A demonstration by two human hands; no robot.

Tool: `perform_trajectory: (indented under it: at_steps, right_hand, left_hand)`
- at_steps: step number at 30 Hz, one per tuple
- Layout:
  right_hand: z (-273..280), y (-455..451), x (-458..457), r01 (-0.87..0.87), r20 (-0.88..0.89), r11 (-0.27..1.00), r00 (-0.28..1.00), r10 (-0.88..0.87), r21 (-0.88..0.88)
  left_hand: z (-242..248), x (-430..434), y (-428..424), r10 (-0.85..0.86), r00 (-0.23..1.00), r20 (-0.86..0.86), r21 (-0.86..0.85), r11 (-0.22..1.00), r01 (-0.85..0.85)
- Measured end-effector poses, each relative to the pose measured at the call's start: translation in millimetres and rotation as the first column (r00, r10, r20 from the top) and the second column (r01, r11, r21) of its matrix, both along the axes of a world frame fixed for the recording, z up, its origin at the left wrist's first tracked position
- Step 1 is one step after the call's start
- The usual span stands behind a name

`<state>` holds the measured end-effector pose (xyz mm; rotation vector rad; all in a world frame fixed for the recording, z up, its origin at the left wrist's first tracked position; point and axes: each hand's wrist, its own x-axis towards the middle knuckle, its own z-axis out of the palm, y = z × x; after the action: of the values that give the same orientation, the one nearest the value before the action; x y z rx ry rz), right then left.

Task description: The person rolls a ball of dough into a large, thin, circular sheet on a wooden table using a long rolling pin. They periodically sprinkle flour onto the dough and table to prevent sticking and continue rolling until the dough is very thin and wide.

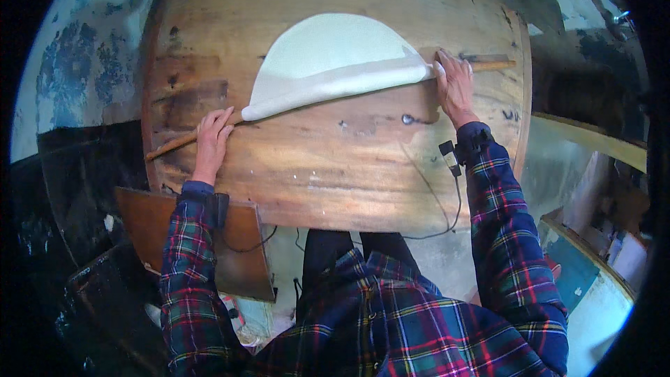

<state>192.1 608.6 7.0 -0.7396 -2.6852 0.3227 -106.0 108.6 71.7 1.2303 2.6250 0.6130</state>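
Note:
A long wooden rolling pin (175, 145) lies slantwise over the wooden board, its right end farther from me. The near edge of a thin, pale sheet of dough (335, 42) is wrapped around the pin's middle; the rest spreads flat beyond it in a half-round. On the bare left part of the pin rests my left hand (212, 139), fingers over the wood, just outside the dough roll. My right hand (455, 81) is on the pin at the roll's right end, with the thumb by the dough's edge. How firmly either hand grips cannot be told.
The large wooden board (335, 167) bears dark stains and a few white specks. A small shiny round thing (407, 119) lies on it. A black cable (458, 204) hangs from a connector at my right wrist across the near edge. A brown panel (238, 251) stands at the lower left.

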Motion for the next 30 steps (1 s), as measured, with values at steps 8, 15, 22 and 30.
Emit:
perform_trajectory:
  at_steps: [8, 15, 22, 30]
  right_hand:
    - [17.6, -57.4, 94.9, 0.041, 0.038, 0.995, 0.999, -0.038, -0.094]
    - [20.4, -90.5, 164.9, 0.064, 0.128, 0.998, 0.990, -0.060, -0.026]
    - [28.2, -111.1, 213.6, 0.038, 0.209, 0.999, 0.977, -0.039, 0.007]
    - [17.5, -146.7, 273.2, 0.025, 0.180, 0.999, 0.984, -0.019, -0.030]
  left_hand:
    - [15.1, 65.1, -20.4, -0.075, 0.985, 0.157, 0.000, 0.997, 0.076]
    - [10.9, 93.5, -47.7, -0.121, 0.984, 0.128, -0.044, 0.991, 0.127]
    - [16.3, 107.9, -52.7, -0.182, 0.983, 0.034, -0.058, 0.981, 0.183]
    - [10.8, 115.6, -56.6, -0.232, 0.973, -0.012, -0.069, 0.971, 0.231]
